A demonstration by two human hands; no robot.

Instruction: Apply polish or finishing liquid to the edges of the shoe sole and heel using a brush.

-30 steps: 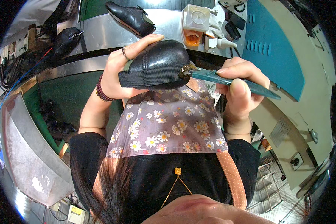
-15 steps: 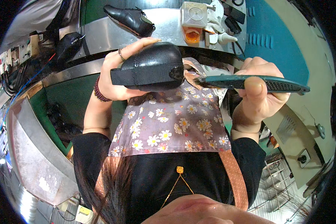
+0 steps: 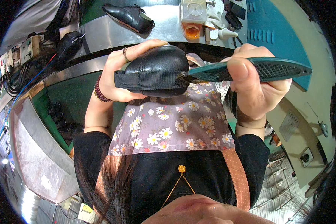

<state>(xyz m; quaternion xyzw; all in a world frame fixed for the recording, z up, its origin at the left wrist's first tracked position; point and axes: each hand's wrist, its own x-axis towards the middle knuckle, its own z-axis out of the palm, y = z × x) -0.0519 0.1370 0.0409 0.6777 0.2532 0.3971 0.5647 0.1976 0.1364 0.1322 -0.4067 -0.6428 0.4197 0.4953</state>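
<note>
My left hand (image 3: 115, 72) is wrapped round a black leather shoe (image 3: 158, 61), its rounded end facing right. A ribbed black strip (image 3: 147, 81) lies along the shoe's side and reaches back toward my palm. In my right hand (image 3: 255, 89) is a brush with a flat teal handle (image 3: 276, 69), my thumb pressed on the textured face. Its dark bristles (image 3: 188, 79) touch the shoe where the strip meets the rounded end. Both hands are in front of the flowered apron (image 3: 175, 123).
Beyond my hands, a metal bench (image 3: 164, 22) carries another black lace-up shoe (image 3: 128, 18). A clear plastic container (image 3: 193, 13) with orange-brown contents stands there, beside a white nozzle bottle (image 3: 227, 34). A teal panel (image 3: 276, 22) rises at right; a curved metal housing (image 3: 37, 149) is at left.
The brush has moved left and its bristles now meet the shoe's end, where a gap showed before. Its handle has turned to show more of the textured face. The shoe has shifted slightly right.
</note>
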